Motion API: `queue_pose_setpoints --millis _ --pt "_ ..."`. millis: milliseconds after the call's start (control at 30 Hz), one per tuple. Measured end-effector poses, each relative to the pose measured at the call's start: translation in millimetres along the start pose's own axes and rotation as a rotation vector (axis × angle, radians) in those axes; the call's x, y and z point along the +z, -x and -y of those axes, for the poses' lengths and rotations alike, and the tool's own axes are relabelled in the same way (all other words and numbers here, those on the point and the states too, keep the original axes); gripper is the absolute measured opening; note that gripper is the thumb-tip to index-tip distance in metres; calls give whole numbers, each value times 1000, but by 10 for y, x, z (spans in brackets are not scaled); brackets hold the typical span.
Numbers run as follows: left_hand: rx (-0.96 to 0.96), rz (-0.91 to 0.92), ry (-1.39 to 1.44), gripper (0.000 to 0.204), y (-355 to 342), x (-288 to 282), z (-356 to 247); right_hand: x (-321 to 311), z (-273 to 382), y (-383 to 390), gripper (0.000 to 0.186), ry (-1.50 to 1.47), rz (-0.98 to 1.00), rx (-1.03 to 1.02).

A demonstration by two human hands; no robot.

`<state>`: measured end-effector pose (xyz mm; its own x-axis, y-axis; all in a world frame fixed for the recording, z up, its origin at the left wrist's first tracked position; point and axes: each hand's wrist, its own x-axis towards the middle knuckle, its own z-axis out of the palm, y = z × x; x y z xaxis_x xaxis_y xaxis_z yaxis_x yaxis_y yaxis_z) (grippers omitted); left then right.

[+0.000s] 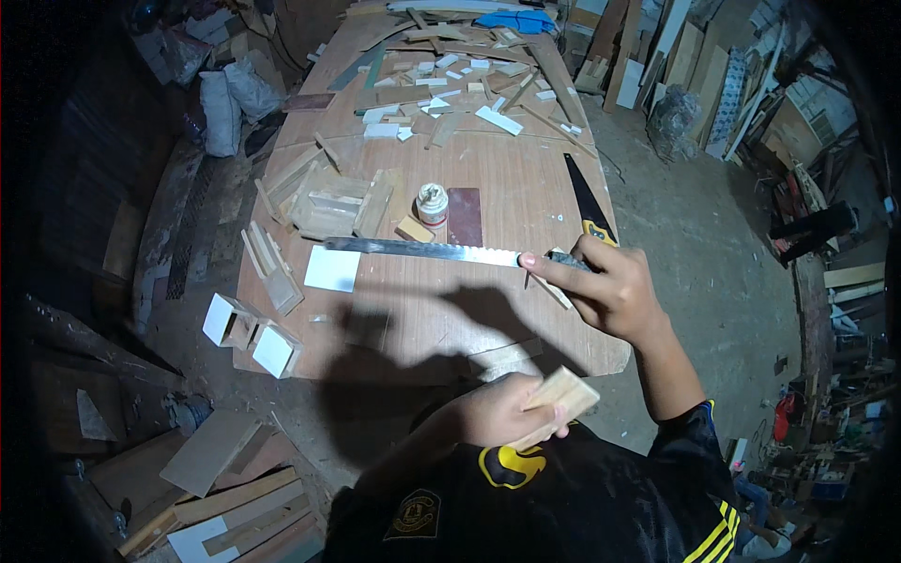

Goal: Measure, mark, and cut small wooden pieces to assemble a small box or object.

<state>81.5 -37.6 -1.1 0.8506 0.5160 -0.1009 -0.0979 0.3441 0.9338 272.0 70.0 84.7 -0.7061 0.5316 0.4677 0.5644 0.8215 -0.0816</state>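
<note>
My right hand [608,286] grips the dark handle of a long metal blade [422,250] with a notched edge, held level above the table. Low, against my body, my left hand [511,413] holds a small pale wood block [571,398]. Around the blade are a white pot of glue [432,208], a small wood piece [413,228], a maroon board [465,214], a white square [330,272] and a hand saw [584,197].
The wooden table [601,347] bears wood assemblies [333,202] at the left and scattered offcuts [497,119] farther back. Sacks [221,113], stacked boards [211,450] and leaning planks [657,56] surround it. A seated person [758,535] is at the lower right.
</note>
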Motion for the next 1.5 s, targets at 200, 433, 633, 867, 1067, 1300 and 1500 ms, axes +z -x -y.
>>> queue_pose_setpoints --millis 200,433,633,867,1067,1300,1500 --pt "77 -485 146 30 254 -321 -296 -219 -132 43 50 -348 -179 12" --pt "179 -642 32 35 246 -217 -638 43 -19 277 47 -497 -165 141" --pt "155 -641 0 60 173 -327 -538 48 203 416 41 -964 -64 517" --pt "409 -738 64 80 -70 -186 -298 268 426 416 46 -1357 -63 531" --pt "407 -811 -187 80 -227 -113 -358 372 532 352 43 -1344 -68 460" --pt "479 -771 -24 76 -300 -125 -257 358 475 377 47 -1411 -24 434" --pt "456 -787 -305 58 -317 -227 -249 406 397 411 47 -1399 -69 414"
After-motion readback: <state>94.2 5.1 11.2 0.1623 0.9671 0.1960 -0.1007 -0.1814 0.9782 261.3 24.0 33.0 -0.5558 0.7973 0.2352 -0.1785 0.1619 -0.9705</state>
